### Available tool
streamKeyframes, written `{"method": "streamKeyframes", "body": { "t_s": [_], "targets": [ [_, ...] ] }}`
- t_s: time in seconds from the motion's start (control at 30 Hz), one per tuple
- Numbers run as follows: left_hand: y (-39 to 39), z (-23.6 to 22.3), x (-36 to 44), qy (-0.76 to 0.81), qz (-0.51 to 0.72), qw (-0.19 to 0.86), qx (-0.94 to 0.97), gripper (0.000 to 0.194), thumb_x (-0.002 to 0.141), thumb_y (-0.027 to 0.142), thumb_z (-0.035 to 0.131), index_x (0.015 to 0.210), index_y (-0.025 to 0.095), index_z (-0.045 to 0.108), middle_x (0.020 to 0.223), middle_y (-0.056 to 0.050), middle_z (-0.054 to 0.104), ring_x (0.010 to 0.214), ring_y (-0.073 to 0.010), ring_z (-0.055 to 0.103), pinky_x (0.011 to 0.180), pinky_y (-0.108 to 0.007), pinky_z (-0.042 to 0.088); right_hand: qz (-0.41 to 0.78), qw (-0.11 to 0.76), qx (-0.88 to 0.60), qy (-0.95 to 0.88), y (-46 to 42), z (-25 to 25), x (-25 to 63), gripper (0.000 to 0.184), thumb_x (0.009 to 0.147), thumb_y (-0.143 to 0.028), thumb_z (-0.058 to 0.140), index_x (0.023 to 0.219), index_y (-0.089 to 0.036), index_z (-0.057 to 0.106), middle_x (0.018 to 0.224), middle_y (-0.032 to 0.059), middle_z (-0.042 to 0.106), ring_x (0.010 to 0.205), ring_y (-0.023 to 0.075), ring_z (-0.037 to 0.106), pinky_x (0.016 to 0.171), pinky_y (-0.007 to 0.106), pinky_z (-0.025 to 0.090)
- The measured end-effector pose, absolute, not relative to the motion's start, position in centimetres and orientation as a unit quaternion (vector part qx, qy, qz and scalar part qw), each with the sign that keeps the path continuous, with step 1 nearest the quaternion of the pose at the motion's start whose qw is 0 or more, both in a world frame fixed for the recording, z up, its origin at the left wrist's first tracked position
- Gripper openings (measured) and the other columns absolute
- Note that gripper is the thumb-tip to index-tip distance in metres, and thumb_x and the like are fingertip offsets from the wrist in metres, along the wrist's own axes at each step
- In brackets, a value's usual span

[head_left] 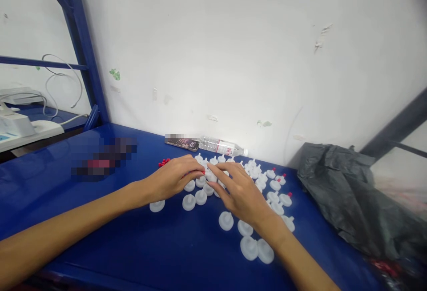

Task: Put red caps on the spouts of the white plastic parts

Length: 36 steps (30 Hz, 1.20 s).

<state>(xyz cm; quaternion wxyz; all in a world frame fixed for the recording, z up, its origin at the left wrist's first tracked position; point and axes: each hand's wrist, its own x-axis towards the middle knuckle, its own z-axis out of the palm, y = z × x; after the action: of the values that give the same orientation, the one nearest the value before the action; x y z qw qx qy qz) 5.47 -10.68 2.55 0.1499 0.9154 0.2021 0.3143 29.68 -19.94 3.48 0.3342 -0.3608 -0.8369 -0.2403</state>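
My left hand (pixel 175 174) is closed, its fingertips pinching a small red cap (pixel 203 173). Opposite it, my right hand (pixel 235 182) grips a translucent white nozzle lid (pixel 211 176), a round disc with a thin spout. The red cap is at the lid's spout; whether it is seated there I cannot tell. Around and beneath both hands lie many similar lids, such as one white lid (pixel 189 202) in front of my left hand. To the right, several lids carry red tips, including one red-tipped lid (pixel 286 199). Loose red caps (pixel 164 162) sit behind my left hand, which partly hides them.
A phone (pixel 183 143) and a clear plastic bottle (pixel 222 145) lie along the wall on the blue table (pixel 140 242). At the right edge slumps a dark plastic bag (pixel 343 193). A white power strip (pixel 36 132) with cables is at far left, beside a blue metal post (pixel 85 46).
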Motion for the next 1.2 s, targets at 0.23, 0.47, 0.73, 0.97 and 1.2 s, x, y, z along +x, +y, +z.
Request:
{"method": "streamKeyframes", "body": {
  "t_s": [0.23, 0.47, 0.73, 0.97, 1.2],
  "targets": [
    [-11.4, 2.5, 5.5, 0.18, 0.333, 0.12, 0.918, 0.021, 0.111, 0.043, 0.066, 0.114, 0.024, 0.074, 0.105, -0.002, 0.078, 0.094, -0.0217, 0.075, 0.091, -0.045, 0.065, -0.234, 0.341, -0.349, -0.841, -20.7, 4.2, 29.0, 0.038, 0.112, -0.023, 0.057, 0.15, -0.019, 0.062, 0.112, 0.0109, 0.081, 0.097, 0.0251, 0.079, 0.092, 0.04, 0.071],
    [-12.4, 3.3, 5.6, 0.19, 0.335, 0.096, 0.918, 0.02, 0.109, 0.04, 0.071, 0.1, 0.022, 0.073, 0.095, 0.001, 0.076, 0.085, -0.019, 0.073, 0.082, -0.04, 0.065, -0.257, 0.343, -0.336, -0.839, -21.0, 4.1, 28.7, 0.066, 0.109, -0.013, 0.059, 0.171, -0.025, 0.038, 0.121, 0.0112, 0.081, 0.111, 0.0286, 0.08, 0.101, 0.047, 0.071],
    [-12.2, 4.3, 5.7, 0.21, 0.308, 0.052, 0.926, 0.018, 0.108, 0.039, 0.073, 0.111, 0.021, 0.074, 0.108, -0.002, 0.079, 0.094, -0.0212, 0.076, 0.087, -0.043, 0.067, -0.249, 0.331, -0.365, -0.834, -20.4, 4.7, 28.8, 0.041, 0.109, -0.017, 0.059, 0.149, -0.027, 0.063, 0.124, 0.0102, 0.081, 0.114, 0.028, 0.079, 0.102, 0.047, 0.071],
    [-9.4, 5.1, 3.8, 0.271, 0.263, -0.018, 0.926, 0.022, 0.106, 0.041, 0.075, 0.118, 0.022, 0.074, 0.124, -0.006, 0.078, 0.107, -0.0248, 0.076, 0.096, -0.049, 0.067, -0.241, 0.368, -0.459, -0.772, -18.3, 4.7, 34.6, 0.022, 0.109, -0.026, 0.068, 0.13, -0.022, 0.07, 0.124, 0.0069, 0.077, 0.107, 0.0234, 0.079, 0.091, 0.044, 0.07],
    [-6.6, 4.4, 1.9, 0.291, 0.207, -0.024, 0.934, 0.027, 0.106, 0.041, 0.076, 0.125, 0.022, 0.073, 0.128, -0.007, 0.077, 0.107, -0.0253, 0.077, 0.094, -0.049, 0.068, -0.274, 0.411, -0.57, -0.657, -16.7, 3.6, 44.7, 0.026, 0.107, -0.044, 0.073, 0.124, -0.026, 0.073, 0.127, 0.0061, 0.076, 0.106, 0.0224, 0.076, 0.092, 0.043, 0.067]
  ]
}}
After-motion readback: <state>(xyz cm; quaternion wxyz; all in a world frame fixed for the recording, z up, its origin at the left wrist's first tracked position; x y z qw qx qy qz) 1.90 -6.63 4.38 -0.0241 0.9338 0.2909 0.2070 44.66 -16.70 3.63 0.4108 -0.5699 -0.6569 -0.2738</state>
